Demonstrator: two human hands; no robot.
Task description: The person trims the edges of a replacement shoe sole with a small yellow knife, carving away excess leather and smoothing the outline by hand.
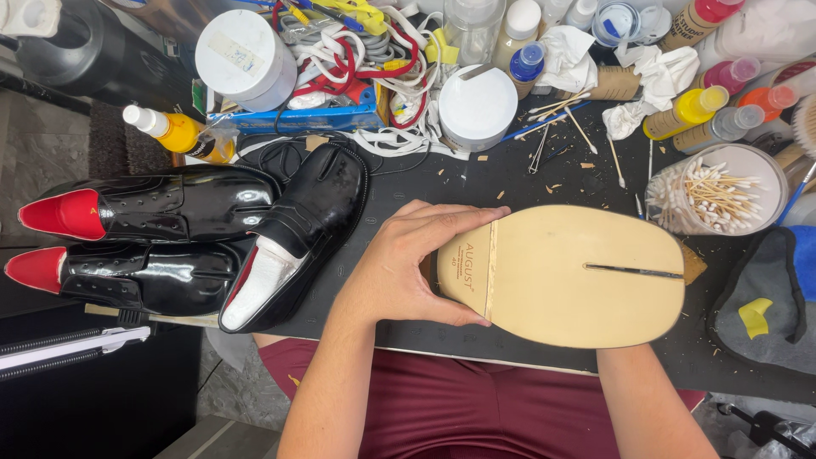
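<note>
left hand [399, 268] is wrapped round the heel end of a pale tan leather shoe sole [565, 276], fingers over the top edge and thumb along the bottom, so that's a firm closed grip on it; right hand is hidden under the far end of the sole, only the forearm [650, 399] shows, so can't tell how it's holding; the sole sits sole-up just above the black work mat [527, 183], over the person's dark red lap; it's smooth and clean, with a stitched seam line next to the fingertips, a small dark stamp beside that, and a thin dark slit further out toward the toe end.

packaging-wise: up beyond the fingers there's a round white tub with a flat lid [478, 106]; further up-left a bigger white cylinder tub with a pale rectangular label [245, 58]; a yellow squeeze bottle with white nozzle [174, 132] lies on its side out past the wrist; a clear round tub of cotton swabs [718, 191] sits above the toe end; three glossy black shoes with red and white linings [195, 246] are just beside the wrist.
</note>
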